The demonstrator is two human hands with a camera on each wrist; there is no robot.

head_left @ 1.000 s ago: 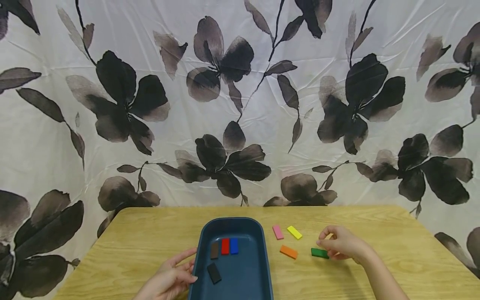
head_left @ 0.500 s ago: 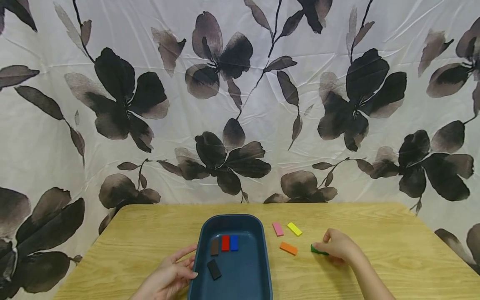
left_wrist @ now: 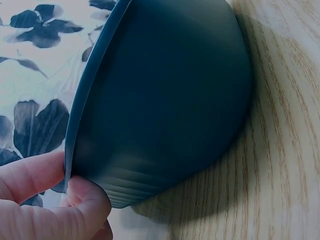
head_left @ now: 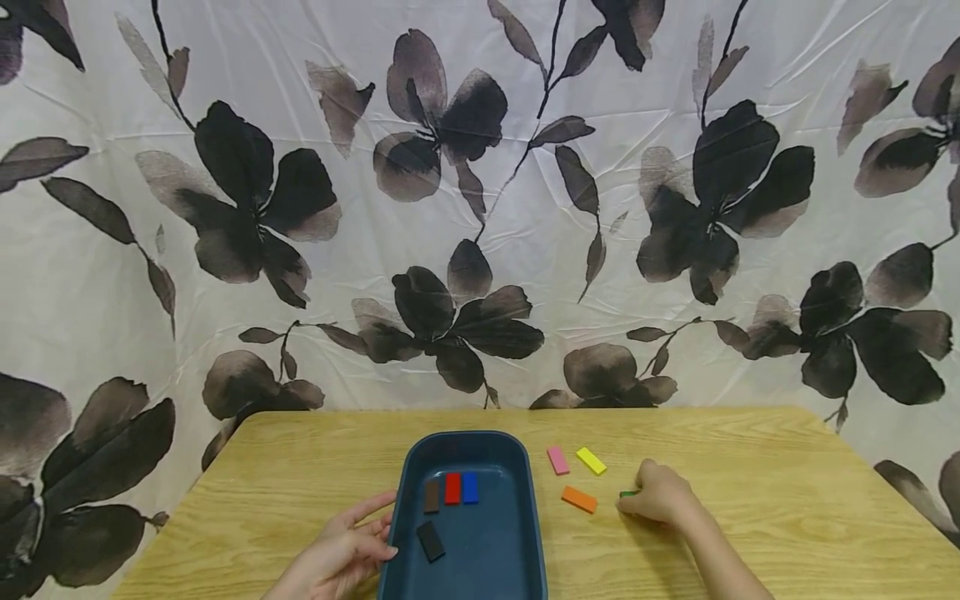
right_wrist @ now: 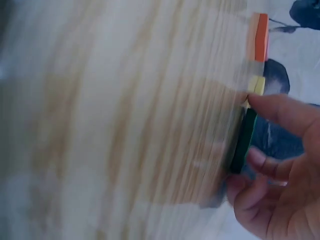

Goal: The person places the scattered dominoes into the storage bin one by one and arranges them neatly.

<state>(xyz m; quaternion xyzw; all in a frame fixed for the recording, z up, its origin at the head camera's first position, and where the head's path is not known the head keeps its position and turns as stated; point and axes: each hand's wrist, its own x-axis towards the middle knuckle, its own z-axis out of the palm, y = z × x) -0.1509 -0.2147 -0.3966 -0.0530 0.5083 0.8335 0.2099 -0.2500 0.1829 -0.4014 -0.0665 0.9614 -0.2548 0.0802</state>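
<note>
My left hand (head_left: 337,550) pinches the left rim of a deep dark blue tray (head_left: 491,554); the left wrist view has the rim between thumb and finger. Inside lie a brown block (head_left: 431,497), a red block (head_left: 452,489) and a blue block (head_left: 470,488) in a row, with a tilted black block (head_left: 431,542) nearer. Right of the tray, my right hand (head_left: 662,495) grips a small flat green block (right_wrist: 244,140) by its ends, low over the table. From the head, the hand hides most of that block.
Between the tray and my right hand lie a pink block (head_left: 558,461), a yellow block (head_left: 591,461) and an orange block (head_left: 579,500) on the wooden table (head_left: 787,483). A floral cloth (head_left: 570,208) hangs behind the table's far edge.
My right hand has come down and slightly left over the green block, and its fingers have closed round it. The left hand keeps its place at the tray.
</note>
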